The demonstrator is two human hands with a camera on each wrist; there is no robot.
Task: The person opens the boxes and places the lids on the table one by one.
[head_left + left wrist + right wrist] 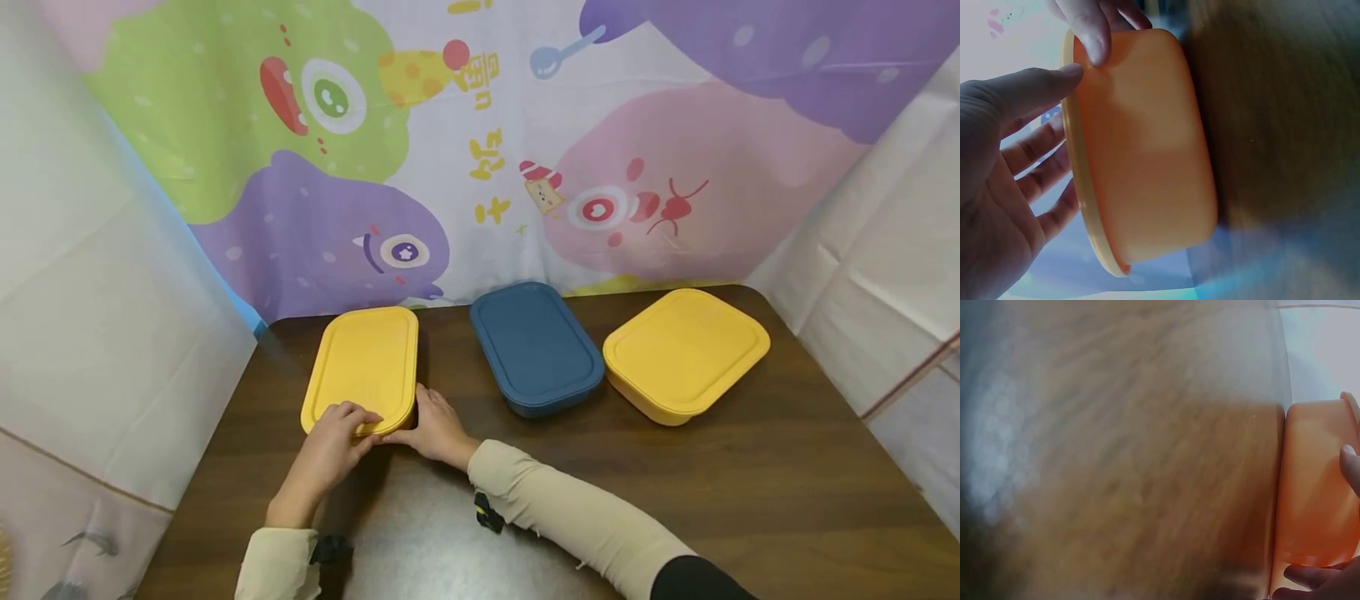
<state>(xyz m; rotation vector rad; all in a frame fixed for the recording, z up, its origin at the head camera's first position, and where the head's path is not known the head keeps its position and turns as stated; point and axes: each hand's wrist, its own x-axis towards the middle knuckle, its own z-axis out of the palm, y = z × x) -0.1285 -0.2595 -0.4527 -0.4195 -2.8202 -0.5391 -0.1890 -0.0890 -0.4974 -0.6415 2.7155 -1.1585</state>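
A yellow lidded food container (367, 358) stands at the left of the table, its near end between both hands. My left hand (326, 454) pinches the lid's near rim, with fingers over the top and the thumb at the edge; the left wrist view shows this thumb (1054, 81) on the lid rim (1082, 181). My right hand (438, 429) holds the container's near right corner, thumb on the front wall and fingers along the right side. In the right wrist view, only some fingers (1322, 581) show beside the container's wall (1313, 481). The lid sits on the container.
A dark blue lidded container (536, 346) stands right of the held one, and another yellow lidded container (686, 350) is farther right, close beside it. The brown wooden table (465, 533) meets a cartoon-printed cloth (480, 242) at its back edge.
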